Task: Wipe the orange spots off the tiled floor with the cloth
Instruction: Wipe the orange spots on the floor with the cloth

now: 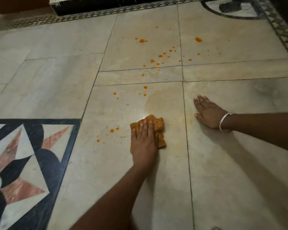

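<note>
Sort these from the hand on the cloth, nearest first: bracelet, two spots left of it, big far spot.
1. Two spots, just left of the left hand.
2. Bracelet, on the right wrist.
3. Big spot, far ahead, right.

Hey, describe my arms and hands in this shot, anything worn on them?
Both arms are bare: no sleeves, no gloves. The right hand has a plain silver bangle at its wrist; the left hand shows no jewellery. Nails look short, unpainted.

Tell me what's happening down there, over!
Left hand flat, pressing cloth. Right hand flat on floor. Many orange spots unwiped. Nothing blocking.
</note>
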Demonstrator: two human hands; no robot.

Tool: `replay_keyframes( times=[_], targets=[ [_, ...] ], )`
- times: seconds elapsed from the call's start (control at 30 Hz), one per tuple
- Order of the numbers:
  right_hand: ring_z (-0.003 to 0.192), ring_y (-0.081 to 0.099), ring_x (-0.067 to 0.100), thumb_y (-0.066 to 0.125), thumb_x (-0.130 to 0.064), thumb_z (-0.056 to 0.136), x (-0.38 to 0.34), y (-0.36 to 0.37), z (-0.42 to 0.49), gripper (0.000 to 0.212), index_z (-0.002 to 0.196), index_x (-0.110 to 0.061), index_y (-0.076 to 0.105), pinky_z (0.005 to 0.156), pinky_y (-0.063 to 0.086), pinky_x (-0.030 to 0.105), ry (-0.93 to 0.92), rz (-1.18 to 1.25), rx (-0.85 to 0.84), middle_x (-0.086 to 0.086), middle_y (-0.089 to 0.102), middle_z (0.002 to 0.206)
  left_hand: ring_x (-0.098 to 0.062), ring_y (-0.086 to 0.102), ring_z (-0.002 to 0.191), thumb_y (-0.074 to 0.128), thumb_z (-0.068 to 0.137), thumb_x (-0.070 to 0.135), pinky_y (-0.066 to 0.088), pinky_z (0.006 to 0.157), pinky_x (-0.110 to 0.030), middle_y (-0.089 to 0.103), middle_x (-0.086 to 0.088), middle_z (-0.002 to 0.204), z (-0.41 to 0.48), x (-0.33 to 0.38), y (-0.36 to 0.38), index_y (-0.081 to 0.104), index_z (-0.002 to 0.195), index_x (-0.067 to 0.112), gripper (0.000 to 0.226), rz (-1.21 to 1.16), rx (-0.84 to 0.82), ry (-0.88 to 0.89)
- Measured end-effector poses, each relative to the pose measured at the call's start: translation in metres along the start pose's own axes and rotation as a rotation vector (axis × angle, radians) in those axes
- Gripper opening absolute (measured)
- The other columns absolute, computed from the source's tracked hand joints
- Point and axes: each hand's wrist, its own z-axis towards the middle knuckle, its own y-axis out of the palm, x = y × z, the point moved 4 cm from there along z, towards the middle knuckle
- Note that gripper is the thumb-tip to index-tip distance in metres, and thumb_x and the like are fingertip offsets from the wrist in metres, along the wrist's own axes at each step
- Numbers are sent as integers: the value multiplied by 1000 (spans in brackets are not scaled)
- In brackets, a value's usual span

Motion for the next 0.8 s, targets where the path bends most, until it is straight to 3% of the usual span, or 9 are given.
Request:
replay_keyframes(
  times=[0.13, 0.2, 0.27, 0.3, 0.43, 0.6, 0.67, 0.73, 0.8],
  targets=[
    [155, -8, 28, 34, -36, 106, -7, -5, 1, 72, 159, -9, -6, 125, 9, 43, -17, -19, -42, 12, -15, 166, -29, 24, 158, 40, 110, 25, 21, 127, -43, 26, -16, 170, -40, 12, -16, 19, 163, 11, 59, 38, -124, -24],
    [155, -9, 28, 35, -35, 105, -15, -8, 3, 72, 159, -10, -6, 125, 10, 43, -52, -54, -36, 12, -16, 166, -28, 55, 133, 45, 108, 28, 46, 104, -37, 53, -12, 152, -57, 34, -25, 41, 150, 14, 45, 39, -118, 40],
    [155, -9, 28, 35, -35, 105, -22, -11, 3, 72, 159, -11, -6, 125, 9, 42, -77, -67, -30, 11, -17, 166, -17, 62, 92, 43, 109, 34, 42, 69, -26, 68, -2, 122, -64, 53, -34, 55, 131, 21, 28, -48, -118, 69],
    [155, -9, 27, 34, -36, 106, -24, -12, 3, 71, 159, -11, -6, 125, 9, 42, -83, -68, -27, 11, -17, 166, -14, 57, 80, 42, 109, 38, 37, 62, -25, 70, 1, 111, -62, 57, -38, 59, 123, 22, 27, -161, -124, 49],
    [155, -6, 28, 35, -36, 105, -33, -17, 5, 70, 160, -11, 0, 125, 9, 42, -100, -73, 12, 13, -13, 167, -17, 73, 84, 57, 105, 38, 60, 79, -37, 79, -5, 97, -33, 18, -51, 75, 107, 15, 30, -1009, -106, -282],
    [155, -4, 30, 32, -38, 106, -70, -16, 16, 67, 160, -10, 5, 125, 10, 44, -164, -76, 60, 15, -9, 167, -29, 74, 85, 51, 108, 33, 58, 79, -37, 77, -19, 98, -2, -56, -64, 74, 108, -3, 42, -1522, -107, -639],
    [155, -5, 29, 31, -38, 106, -92, -15, 19, 66, 160, -10, 5, 125, 8, 44, -213, -67, 79, 14, -10, 167, -32, 69, 94, 40, 111, 42, 53, 79, -37, 74, -19, 104, 0, -93, -76, 72, 105, 0, 54, -1136, 45, -703],
    [155, -7, 28, 29, -38, 106, -114, -13, 22, 65, 160, -11, 6, 125, 5, 45, -259, -53, 109, 13, -11, 167, -35, 64, 104, 34, 112, 43, 49, 90, -43, 71, -18, 109, -6, -126, -92, 69, 108, 3, 54, -644, 328, -695],
    [155, -10, 27, 28, -40, 106, -130, -9, 26, 65, 160, -12, 5, 125, 3, 45, -296, -44, 138, 11, -13, 167, -36, 61, 113, 35, 111, 39, 45, 101, -49, 70, -16, 114, -13, -138, -99, 68, 115, 7, 46, -487, 490, -640]
  ],
)
